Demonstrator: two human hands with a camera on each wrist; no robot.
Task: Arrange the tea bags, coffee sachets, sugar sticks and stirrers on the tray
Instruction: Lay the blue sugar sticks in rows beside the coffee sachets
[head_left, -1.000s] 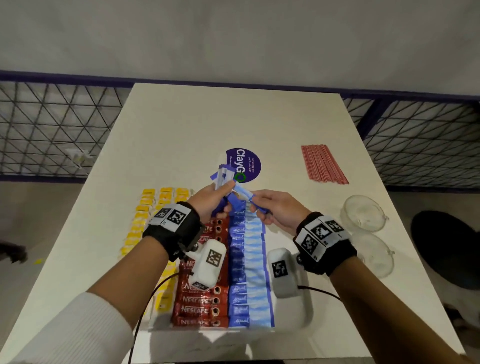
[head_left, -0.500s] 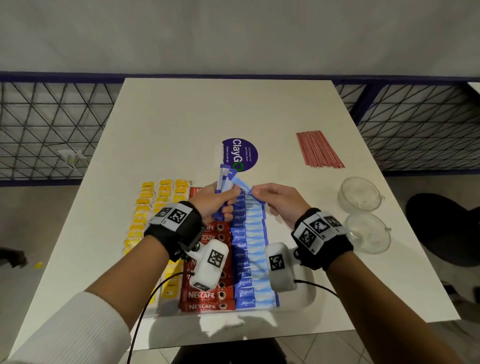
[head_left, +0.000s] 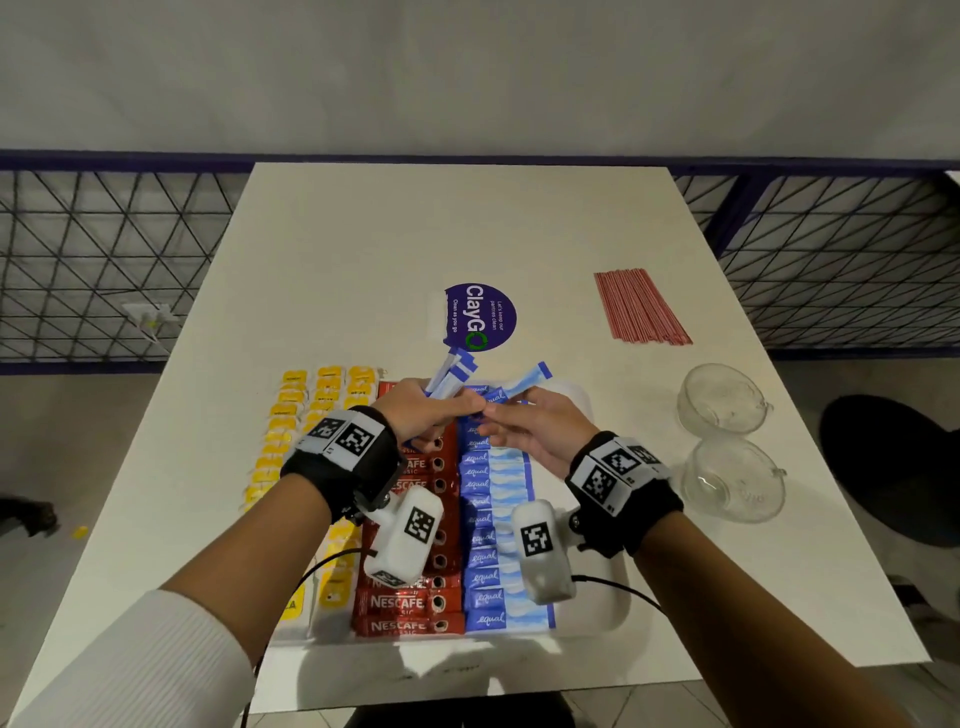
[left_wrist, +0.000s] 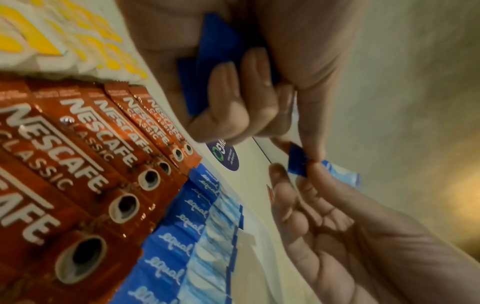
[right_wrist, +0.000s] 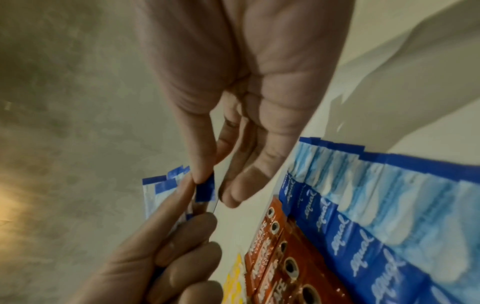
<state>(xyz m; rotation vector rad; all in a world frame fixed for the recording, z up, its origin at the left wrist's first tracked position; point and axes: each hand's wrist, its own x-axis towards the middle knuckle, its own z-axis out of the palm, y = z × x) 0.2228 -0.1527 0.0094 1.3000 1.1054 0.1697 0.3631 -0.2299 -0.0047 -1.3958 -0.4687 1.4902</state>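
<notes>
Left hand (head_left: 422, 410) clasps a fan of blue paper sugar sticks (head_left: 451, 375); right hand (head_left: 540, 434) pinches one blue sugar stick (head_left: 519, 387) above the white tray (head_left: 605, 610). Red stirrers (head_left: 640, 306) and two clear glass cups (head_left: 724, 400) lie right, purple round sticker (head_left: 480, 317) beyond

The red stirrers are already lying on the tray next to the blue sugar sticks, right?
Not quite. The bundle of thin red stirrers lies on the bare white table, far right, well away from the white tray. The head view shows it. The blue sugar sticks are indeed on the tray.
</notes>
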